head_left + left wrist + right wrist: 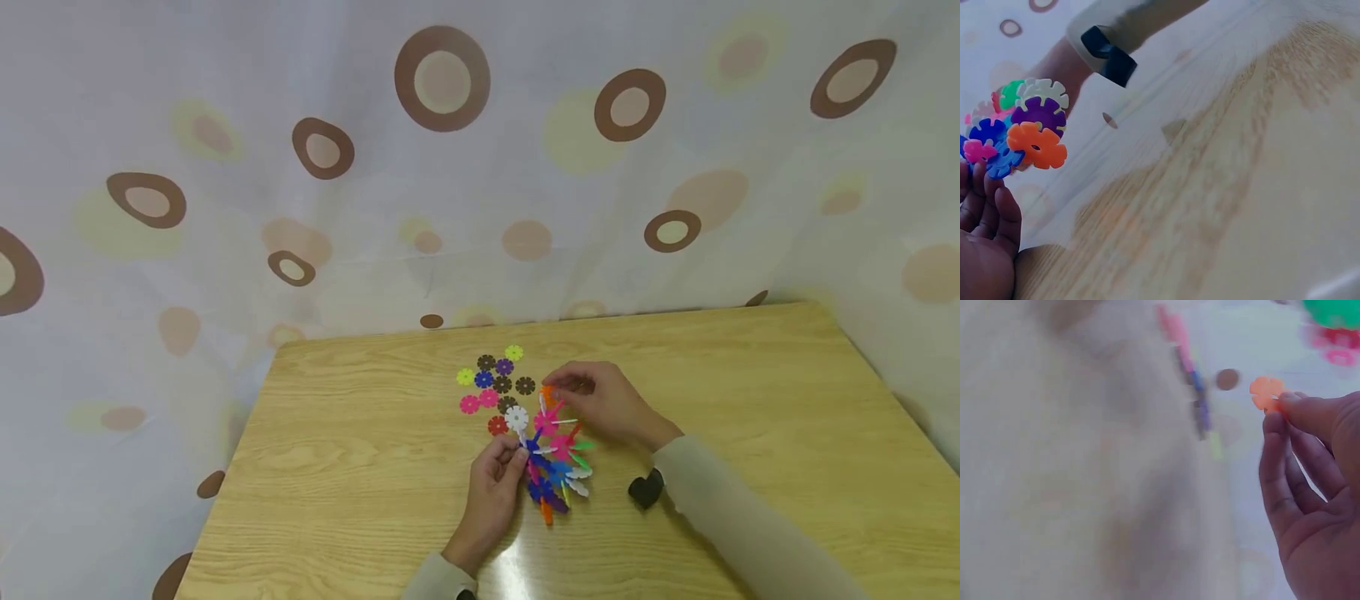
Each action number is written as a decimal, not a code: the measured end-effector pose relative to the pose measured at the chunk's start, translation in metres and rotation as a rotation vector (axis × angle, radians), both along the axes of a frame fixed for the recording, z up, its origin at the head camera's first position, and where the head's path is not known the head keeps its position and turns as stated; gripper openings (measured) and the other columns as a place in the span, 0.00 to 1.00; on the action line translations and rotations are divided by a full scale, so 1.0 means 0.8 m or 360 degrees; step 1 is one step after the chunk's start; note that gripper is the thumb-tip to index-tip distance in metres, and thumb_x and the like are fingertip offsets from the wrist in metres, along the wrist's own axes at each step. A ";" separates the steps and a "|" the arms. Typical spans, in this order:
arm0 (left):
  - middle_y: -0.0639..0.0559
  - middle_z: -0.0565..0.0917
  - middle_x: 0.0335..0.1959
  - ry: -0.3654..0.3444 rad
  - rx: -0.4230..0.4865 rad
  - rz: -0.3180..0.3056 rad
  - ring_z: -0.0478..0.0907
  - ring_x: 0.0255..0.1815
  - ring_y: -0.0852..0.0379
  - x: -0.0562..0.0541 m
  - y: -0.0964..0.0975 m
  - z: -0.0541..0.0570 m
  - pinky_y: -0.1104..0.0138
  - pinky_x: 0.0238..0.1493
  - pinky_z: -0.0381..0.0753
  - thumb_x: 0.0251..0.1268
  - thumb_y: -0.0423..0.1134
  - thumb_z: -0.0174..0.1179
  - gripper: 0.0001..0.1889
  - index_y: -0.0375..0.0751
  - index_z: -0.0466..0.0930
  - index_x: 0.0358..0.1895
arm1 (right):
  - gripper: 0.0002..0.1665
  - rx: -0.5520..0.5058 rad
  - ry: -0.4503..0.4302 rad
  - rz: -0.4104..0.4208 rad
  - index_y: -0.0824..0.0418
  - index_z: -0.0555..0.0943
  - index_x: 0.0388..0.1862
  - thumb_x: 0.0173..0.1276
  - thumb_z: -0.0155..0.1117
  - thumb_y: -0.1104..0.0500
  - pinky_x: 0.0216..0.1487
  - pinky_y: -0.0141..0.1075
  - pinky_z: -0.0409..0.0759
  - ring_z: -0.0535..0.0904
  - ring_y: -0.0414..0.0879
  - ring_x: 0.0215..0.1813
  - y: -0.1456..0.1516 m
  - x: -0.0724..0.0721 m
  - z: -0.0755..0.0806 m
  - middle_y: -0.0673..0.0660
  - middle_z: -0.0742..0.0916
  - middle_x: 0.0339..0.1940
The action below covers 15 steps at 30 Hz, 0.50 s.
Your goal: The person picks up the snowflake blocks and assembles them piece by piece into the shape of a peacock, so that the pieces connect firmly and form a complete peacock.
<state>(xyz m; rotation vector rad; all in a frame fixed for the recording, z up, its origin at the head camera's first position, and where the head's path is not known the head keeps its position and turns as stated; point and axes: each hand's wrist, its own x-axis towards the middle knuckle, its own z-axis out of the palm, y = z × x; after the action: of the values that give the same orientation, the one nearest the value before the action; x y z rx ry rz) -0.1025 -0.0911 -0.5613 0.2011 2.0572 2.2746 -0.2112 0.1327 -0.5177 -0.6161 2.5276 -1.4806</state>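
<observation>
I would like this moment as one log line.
left grip: holds disc cluster | right grip: pinches orange disc | loose discs: on table

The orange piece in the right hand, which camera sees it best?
The right wrist view: the orange piece looks biggest there, with its notches showing. The head view shows it small, partly covered by the right hand. In the left wrist view I can't make it out; the orange disc there is another one.

White glare on the tabletop (345,458)
</observation>
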 end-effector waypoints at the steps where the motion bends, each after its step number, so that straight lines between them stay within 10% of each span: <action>1: 0.58 0.81 0.35 0.0001 -0.0007 -0.0003 0.78 0.35 0.69 0.000 0.000 0.000 0.77 0.42 0.80 0.85 0.29 0.53 0.10 0.20 0.75 0.50 | 0.11 -0.0053 0.0002 0.0008 0.57 0.90 0.55 0.79 0.69 0.64 0.52 0.31 0.88 0.90 0.44 0.50 0.001 -0.002 0.005 0.55 0.94 0.51; 15: 0.58 0.81 0.38 0.0029 0.0048 -0.0144 0.80 0.40 0.69 0.003 -0.002 0.005 0.75 0.45 0.80 0.87 0.31 0.48 0.13 0.18 0.73 0.49 | 0.12 -0.0332 -0.0203 0.0553 0.72 0.85 0.57 0.85 0.58 0.67 0.52 0.48 0.93 0.92 0.63 0.47 -0.017 -0.024 0.027 0.66 0.92 0.46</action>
<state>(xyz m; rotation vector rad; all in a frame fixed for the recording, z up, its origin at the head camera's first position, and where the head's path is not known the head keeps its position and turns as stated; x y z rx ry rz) -0.0997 -0.0927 -0.5575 0.3113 1.9806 2.2594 -0.2306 0.1189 -0.4962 -0.9056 2.0581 -1.6013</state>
